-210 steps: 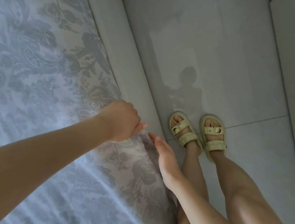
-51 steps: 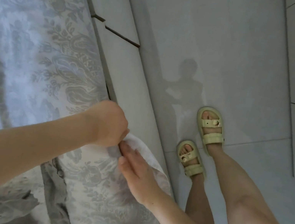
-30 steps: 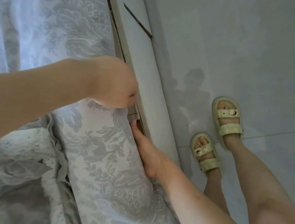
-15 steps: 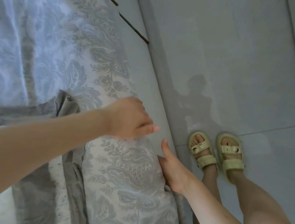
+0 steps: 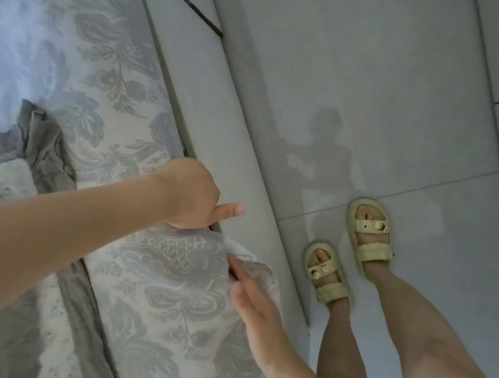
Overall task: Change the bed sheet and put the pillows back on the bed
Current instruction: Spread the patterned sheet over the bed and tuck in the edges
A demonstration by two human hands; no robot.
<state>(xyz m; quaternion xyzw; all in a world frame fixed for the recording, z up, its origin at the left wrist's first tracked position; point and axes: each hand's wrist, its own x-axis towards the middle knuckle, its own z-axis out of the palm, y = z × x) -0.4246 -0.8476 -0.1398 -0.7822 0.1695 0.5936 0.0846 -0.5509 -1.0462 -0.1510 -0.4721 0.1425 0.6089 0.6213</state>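
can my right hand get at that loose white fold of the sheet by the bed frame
Probably yes: the right hand rests on the bed sheet, fingertips at the loose fold, with nothing between them.

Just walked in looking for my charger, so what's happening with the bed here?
A person stands beside the bed, fitting a floral sheet along its edge. Their left hand is fisted, thumb out, at the mattress edge; whether it grips the fabric is hidden. The right hand has straight fingers pressing a loose, bunched bit of sheet beside the padded bed frame. Crumpled grey bedding lies further in on the bed.
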